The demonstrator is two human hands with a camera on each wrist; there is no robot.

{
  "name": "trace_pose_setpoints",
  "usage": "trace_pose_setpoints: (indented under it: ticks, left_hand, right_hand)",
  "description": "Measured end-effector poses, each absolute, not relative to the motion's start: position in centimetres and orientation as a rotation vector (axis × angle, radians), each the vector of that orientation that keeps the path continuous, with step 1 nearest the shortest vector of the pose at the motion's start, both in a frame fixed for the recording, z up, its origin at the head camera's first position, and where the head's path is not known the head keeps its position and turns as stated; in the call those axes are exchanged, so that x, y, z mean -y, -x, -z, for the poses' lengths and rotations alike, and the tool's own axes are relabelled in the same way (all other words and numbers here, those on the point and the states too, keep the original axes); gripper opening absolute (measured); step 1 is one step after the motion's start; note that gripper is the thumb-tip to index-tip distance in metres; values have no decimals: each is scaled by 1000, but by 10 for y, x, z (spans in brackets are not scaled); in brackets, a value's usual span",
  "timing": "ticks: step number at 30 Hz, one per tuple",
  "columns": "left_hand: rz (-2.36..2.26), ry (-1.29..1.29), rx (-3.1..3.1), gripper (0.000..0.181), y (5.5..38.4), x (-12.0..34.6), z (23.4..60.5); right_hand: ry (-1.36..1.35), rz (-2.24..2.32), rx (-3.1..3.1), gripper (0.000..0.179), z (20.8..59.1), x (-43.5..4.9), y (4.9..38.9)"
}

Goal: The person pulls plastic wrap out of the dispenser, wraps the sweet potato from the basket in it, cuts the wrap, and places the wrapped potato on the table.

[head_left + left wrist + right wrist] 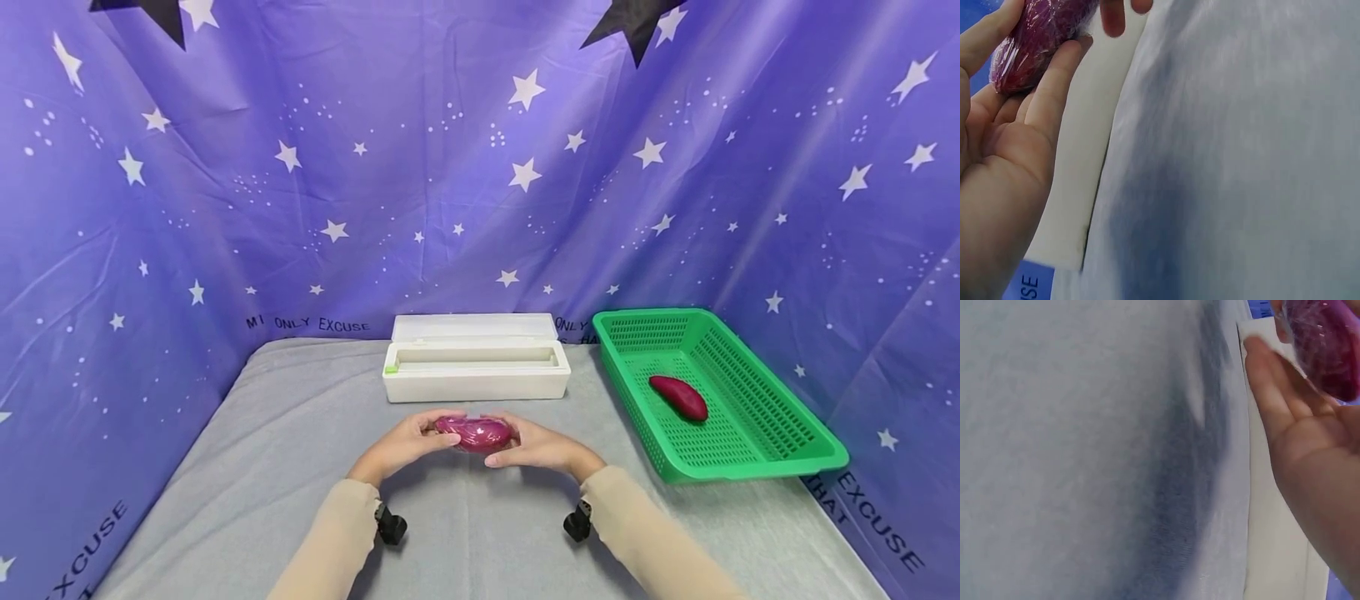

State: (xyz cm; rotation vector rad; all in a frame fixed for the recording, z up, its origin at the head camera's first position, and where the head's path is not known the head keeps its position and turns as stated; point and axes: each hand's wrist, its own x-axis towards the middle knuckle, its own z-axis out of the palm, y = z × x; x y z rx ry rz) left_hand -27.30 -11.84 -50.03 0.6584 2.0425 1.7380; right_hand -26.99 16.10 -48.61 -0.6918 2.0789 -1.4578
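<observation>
A purple-red sweet potato (477,434) wrapped in shiny clear film is held up between both hands, close in front of the white box. My left hand (408,444) grips its left end, thumb across the front and fingers behind and beneath. Around the right end, my right hand (546,446) holds it between the thumb and long, only slightly bent fingers. Film creases glint on the wrapped sweet potato (1038,47) in the left wrist view. In the right wrist view the right palm (1313,440) faces up beneath it.
A white lidded box (477,387) with a long slot and a small green piece stands open at the back. On the right, a green plastic basket (757,471) holds one unwrapped red sweet potato (679,397). Grey cloth (247,483) covers the table; a purple star-print curtain (420,167) surrounds it.
</observation>
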Motion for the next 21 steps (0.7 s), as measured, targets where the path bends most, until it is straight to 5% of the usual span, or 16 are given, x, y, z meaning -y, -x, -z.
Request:
trace_pose_setpoints:
  ticks: [9, 16, 21]
  left_hand:
    - [-1756, -582, -2110, 58, 268, 140, 501]
    - [-1857, -366, -2307, 55, 263, 149, 503]
    - [-1952, -257, -2354, 52, 261, 159, 505]
  right_hand:
    - [752, 1623, -2153, 53, 489, -149, 269]
    - [658, 1701, -2217, 61, 492, -130, 269]
    - [587, 1780, -2240, 49, 490, -111, 270]
